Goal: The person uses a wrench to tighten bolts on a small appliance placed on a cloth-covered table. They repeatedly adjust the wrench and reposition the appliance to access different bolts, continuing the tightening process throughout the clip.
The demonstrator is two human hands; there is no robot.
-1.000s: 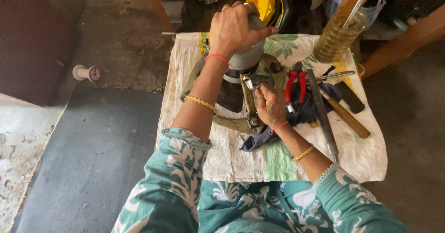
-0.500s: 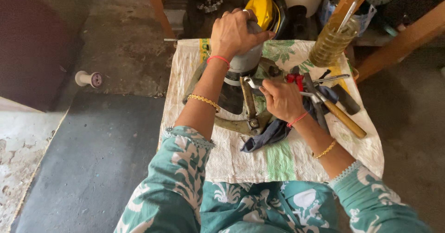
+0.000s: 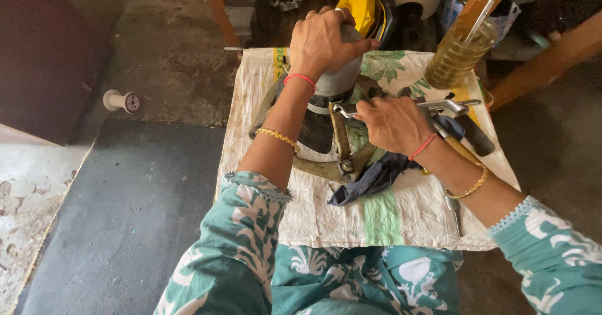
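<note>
My left hand (image 3: 323, 39) is clamped over the top of a grey rounded housing (image 3: 338, 84), which stands in an olive metal frame (image 3: 342, 149). In my right hand (image 3: 395, 124) is a silver spanner (image 3: 448, 106). Its ring end (image 3: 340, 109) lies against the frame just below the housing. A dark blue cloth (image 3: 370, 177) lies crumpled under my right wrist. All of this rests on a white woven sack (image 3: 389, 221) with green print.
A bottle of yellowish oil (image 3: 456, 57) with a rod in it stands at the sack's far right. A wooden tool handle (image 3: 465, 150) and a black handle (image 3: 476, 136) lie beside my right wrist. A yellow object (image 3: 360, 5) sits behind; a white spool (image 3: 122, 100) lies on the floor.
My right hand went from the frame's middle to the tools on the right and came back holding the spanner, its end now at the frame. My left hand stayed on the housing.
</note>
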